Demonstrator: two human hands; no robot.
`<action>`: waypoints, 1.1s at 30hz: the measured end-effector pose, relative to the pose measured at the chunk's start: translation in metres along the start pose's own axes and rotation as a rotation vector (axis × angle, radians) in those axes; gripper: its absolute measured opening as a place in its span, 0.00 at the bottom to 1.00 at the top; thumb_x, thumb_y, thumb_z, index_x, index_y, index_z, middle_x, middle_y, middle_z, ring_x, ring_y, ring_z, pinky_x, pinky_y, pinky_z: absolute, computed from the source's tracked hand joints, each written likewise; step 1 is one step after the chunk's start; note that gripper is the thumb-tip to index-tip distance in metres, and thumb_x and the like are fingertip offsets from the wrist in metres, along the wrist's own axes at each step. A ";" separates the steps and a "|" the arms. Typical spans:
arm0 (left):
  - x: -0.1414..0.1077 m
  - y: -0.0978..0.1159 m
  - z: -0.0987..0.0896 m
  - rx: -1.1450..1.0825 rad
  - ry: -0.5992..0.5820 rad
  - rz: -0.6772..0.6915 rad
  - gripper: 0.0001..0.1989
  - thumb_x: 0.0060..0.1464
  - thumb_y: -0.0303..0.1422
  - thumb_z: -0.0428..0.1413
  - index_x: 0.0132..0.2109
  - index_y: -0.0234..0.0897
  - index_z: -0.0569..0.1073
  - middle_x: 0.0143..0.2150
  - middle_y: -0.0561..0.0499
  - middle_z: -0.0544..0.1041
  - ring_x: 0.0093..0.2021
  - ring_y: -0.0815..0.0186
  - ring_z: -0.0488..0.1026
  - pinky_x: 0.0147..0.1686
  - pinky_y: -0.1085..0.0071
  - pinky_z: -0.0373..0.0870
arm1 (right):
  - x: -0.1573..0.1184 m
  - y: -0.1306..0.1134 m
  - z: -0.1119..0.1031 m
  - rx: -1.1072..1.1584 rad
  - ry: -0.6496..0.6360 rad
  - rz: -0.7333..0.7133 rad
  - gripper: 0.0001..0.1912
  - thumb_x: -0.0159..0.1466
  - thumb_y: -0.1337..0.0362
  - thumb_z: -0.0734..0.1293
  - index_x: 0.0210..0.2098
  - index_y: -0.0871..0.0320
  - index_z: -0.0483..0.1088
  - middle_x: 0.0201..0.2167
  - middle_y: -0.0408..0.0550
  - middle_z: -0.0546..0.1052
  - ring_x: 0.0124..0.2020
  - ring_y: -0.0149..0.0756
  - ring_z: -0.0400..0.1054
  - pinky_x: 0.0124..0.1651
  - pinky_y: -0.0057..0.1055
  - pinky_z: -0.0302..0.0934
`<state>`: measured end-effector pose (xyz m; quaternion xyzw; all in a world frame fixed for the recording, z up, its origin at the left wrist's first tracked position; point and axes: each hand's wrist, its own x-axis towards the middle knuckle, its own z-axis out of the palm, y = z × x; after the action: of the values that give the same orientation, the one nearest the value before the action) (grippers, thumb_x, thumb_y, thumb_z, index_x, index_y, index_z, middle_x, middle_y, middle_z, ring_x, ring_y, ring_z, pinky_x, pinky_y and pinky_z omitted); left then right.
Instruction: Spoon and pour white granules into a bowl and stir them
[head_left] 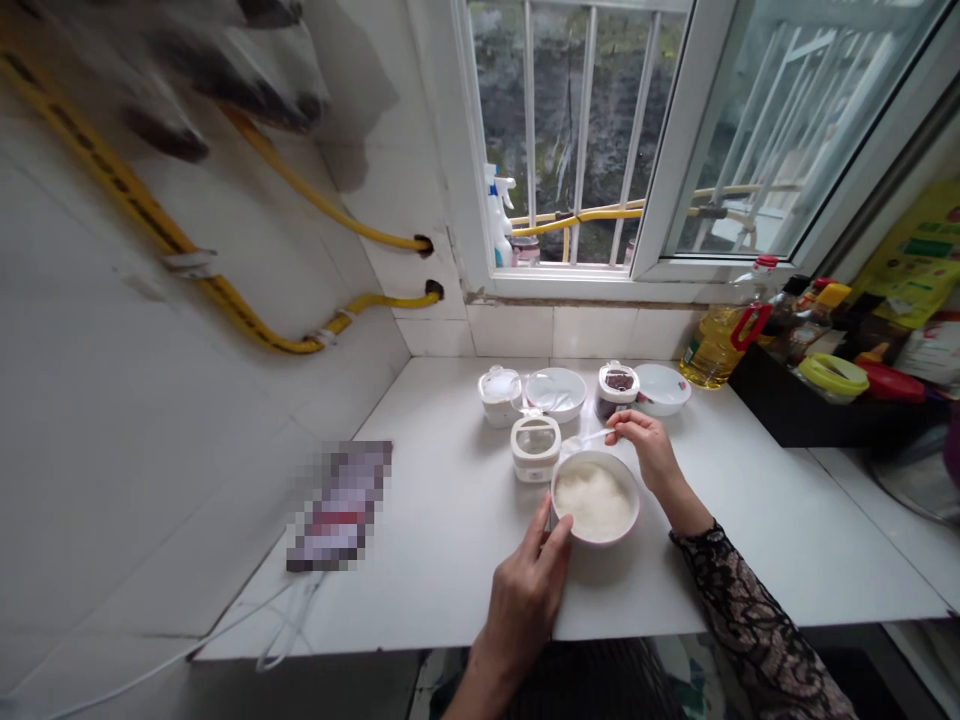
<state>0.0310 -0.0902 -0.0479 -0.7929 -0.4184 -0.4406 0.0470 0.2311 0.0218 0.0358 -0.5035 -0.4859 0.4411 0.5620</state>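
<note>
The left hand (529, 590) holds a bowl (616, 537) of whitish grains (594, 500) while the right hand (651, 455) pinches a white spoon (598, 435) (a canister (535, 468) stands beyond the left).

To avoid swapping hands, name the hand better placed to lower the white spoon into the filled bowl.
Probably the right hand: it holds the white spoon just beyond the filled bowl's far rim. The left hand touches the bowl's near-left side, apparently steadying it.

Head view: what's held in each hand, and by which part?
Right hand: white spoon, pinched by the handle end. Left hand: white bowl, held at its near left side, thumb at the rim.
</note>
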 end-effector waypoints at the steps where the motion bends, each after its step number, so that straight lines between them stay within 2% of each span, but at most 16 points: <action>1: 0.000 0.000 0.000 -0.003 0.004 0.002 0.15 0.66 0.24 0.48 0.57 0.32 0.70 0.61 0.29 0.71 0.50 0.56 0.80 0.38 0.73 0.79 | -0.002 -0.001 0.005 -0.009 0.006 -0.057 0.06 0.51 0.61 0.66 0.26 0.57 0.72 0.19 0.43 0.75 0.25 0.36 0.70 0.37 0.34 0.64; 3: 0.000 0.000 0.001 -0.004 0.012 0.006 0.15 0.66 0.24 0.49 0.57 0.32 0.70 0.61 0.29 0.71 0.50 0.56 0.80 0.38 0.73 0.79 | -0.006 -0.003 0.014 -0.070 0.017 -0.217 0.07 0.58 0.61 0.65 0.31 0.56 0.72 0.24 0.45 0.78 0.28 0.38 0.73 0.39 0.35 0.65; 5: 0.000 0.000 0.002 0.005 0.017 0.005 0.15 0.66 0.24 0.49 0.57 0.32 0.70 0.61 0.29 0.71 0.50 0.55 0.80 0.38 0.73 0.79 | -0.012 -0.005 0.022 -0.212 0.013 -0.440 0.06 0.63 0.62 0.63 0.35 0.56 0.72 0.29 0.47 0.79 0.33 0.39 0.74 0.41 0.36 0.64; 9: 0.000 0.000 0.002 0.009 0.030 -0.001 0.15 0.66 0.23 0.49 0.57 0.32 0.70 0.60 0.29 0.72 0.48 0.57 0.81 0.36 0.73 0.79 | -0.020 -0.011 0.030 -0.590 -0.173 -0.922 0.10 0.66 0.72 0.60 0.36 0.55 0.72 0.30 0.47 0.80 0.35 0.39 0.72 0.47 0.40 0.61; 11: 0.000 0.000 0.002 0.006 0.025 -0.004 0.15 0.66 0.23 0.48 0.57 0.32 0.70 0.60 0.29 0.72 0.47 0.57 0.81 0.36 0.73 0.79 | -0.021 -0.013 0.028 -0.641 -0.211 -1.008 0.12 0.66 0.73 0.59 0.36 0.55 0.72 0.29 0.46 0.80 0.34 0.39 0.72 0.48 0.41 0.60; 14: 0.000 0.000 0.001 0.013 0.010 0.000 0.15 0.66 0.23 0.48 0.57 0.33 0.70 0.61 0.29 0.72 0.50 0.56 0.80 0.38 0.72 0.79 | -0.021 -0.016 0.018 -0.547 -0.074 -0.911 0.10 0.66 0.72 0.61 0.36 0.54 0.72 0.29 0.46 0.79 0.35 0.39 0.71 0.45 0.39 0.61; 17: 0.001 0.000 0.000 0.017 0.007 -0.002 0.15 0.66 0.23 0.48 0.57 0.33 0.70 0.61 0.29 0.72 0.51 0.55 0.79 0.38 0.72 0.79 | -0.018 -0.014 0.002 -0.470 0.028 -0.768 0.09 0.64 0.72 0.62 0.32 0.54 0.71 0.23 0.43 0.77 0.31 0.39 0.69 0.40 0.36 0.61; 21: 0.002 0.001 -0.001 0.018 -0.006 -0.006 0.15 0.66 0.24 0.48 0.57 0.33 0.70 0.61 0.29 0.72 0.50 0.55 0.80 0.37 0.72 0.79 | -0.013 -0.005 -0.010 -0.548 -0.020 -0.706 0.10 0.59 0.72 0.61 0.28 0.54 0.71 0.19 0.41 0.74 0.29 0.39 0.68 0.42 0.37 0.59; 27: 0.000 0.001 -0.001 0.016 -0.019 -0.013 0.16 0.65 0.23 0.49 0.58 0.35 0.69 0.62 0.31 0.71 0.51 0.55 0.79 0.38 0.73 0.79 | -0.011 0.007 0.002 -0.647 -0.211 -0.635 0.09 0.57 0.70 0.61 0.27 0.54 0.72 0.21 0.42 0.77 0.29 0.38 0.69 0.49 0.39 0.57; 30: 0.000 0.000 -0.001 0.009 -0.019 -0.012 0.16 0.65 0.23 0.49 0.58 0.34 0.69 0.62 0.30 0.70 0.51 0.55 0.79 0.38 0.72 0.79 | -0.012 0.006 0.003 -0.586 -0.172 -0.510 0.10 0.57 0.69 0.61 0.25 0.54 0.72 0.19 0.41 0.77 0.29 0.39 0.70 0.49 0.40 0.58; 33: 0.000 0.000 -0.001 0.007 -0.024 -0.007 0.16 0.66 0.24 0.49 0.58 0.34 0.69 0.62 0.30 0.70 0.51 0.55 0.80 0.37 0.72 0.79 | -0.011 0.002 -0.001 -0.453 -0.098 -0.340 0.09 0.55 0.67 0.61 0.24 0.54 0.72 0.17 0.41 0.76 0.25 0.37 0.70 0.42 0.36 0.61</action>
<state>0.0307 -0.0905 -0.0470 -0.7965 -0.4234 -0.4295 0.0431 0.2302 0.0112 0.0326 -0.5057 -0.6761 0.2445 0.4768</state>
